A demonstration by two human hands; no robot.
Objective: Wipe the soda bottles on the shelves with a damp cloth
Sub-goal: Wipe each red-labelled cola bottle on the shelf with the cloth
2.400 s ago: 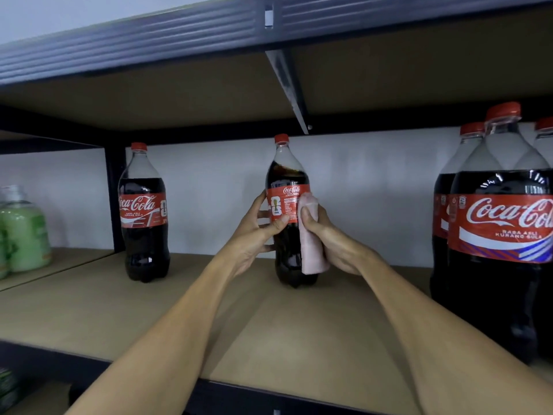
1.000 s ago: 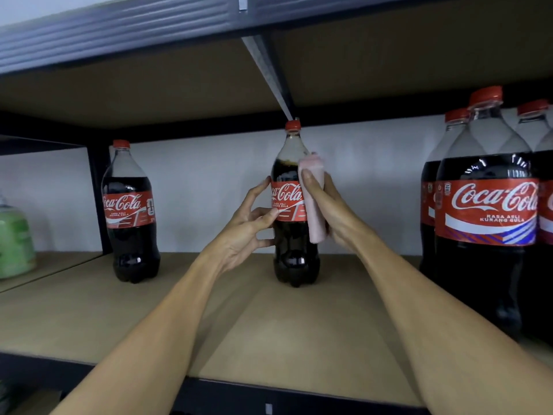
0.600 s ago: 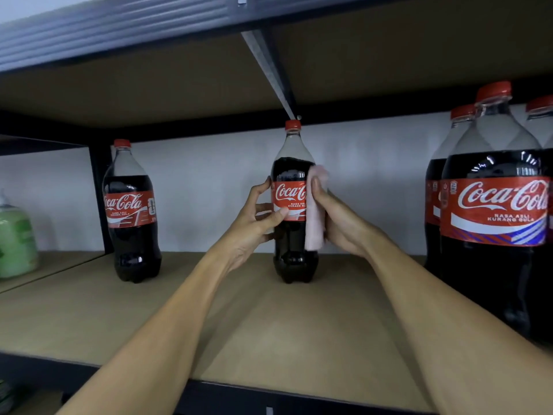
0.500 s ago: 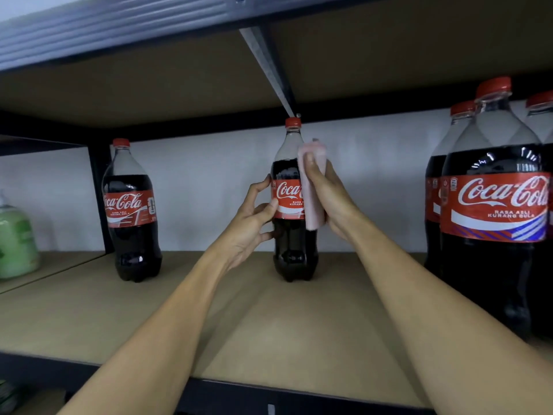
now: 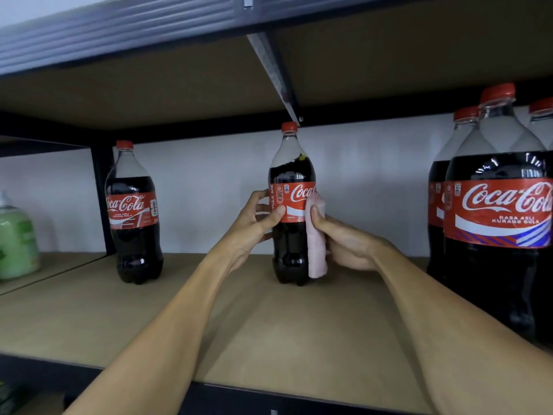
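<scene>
A cola bottle (image 5: 291, 172) with a red cap and red label stands upright at the middle back of the wooden shelf (image 5: 269, 330). My left hand (image 5: 254, 226) grips its left side at label height, thumb on the label. My right hand (image 5: 347, 241) holds a folded pale pink cloth (image 5: 316, 250) against the bottle's right side, from the label down to near the base. Another cola bottle (image 5: 133, 211) stands to the left.
Several large cola bottles (image 5: 499, 220) crowd the right end of the shelf, close to my right forearm. A green bottle (image 5: 15, 238) stands on the neighbouring shelf at far left. A dark upright post (image 5: 101, 193) and the upper shelf board (image 5: 149, 85) bound the bay.
My right hand has slid the cloth down from the bottle's shoulder to its lower body. The label has turned a little under my left hand.
</scene>
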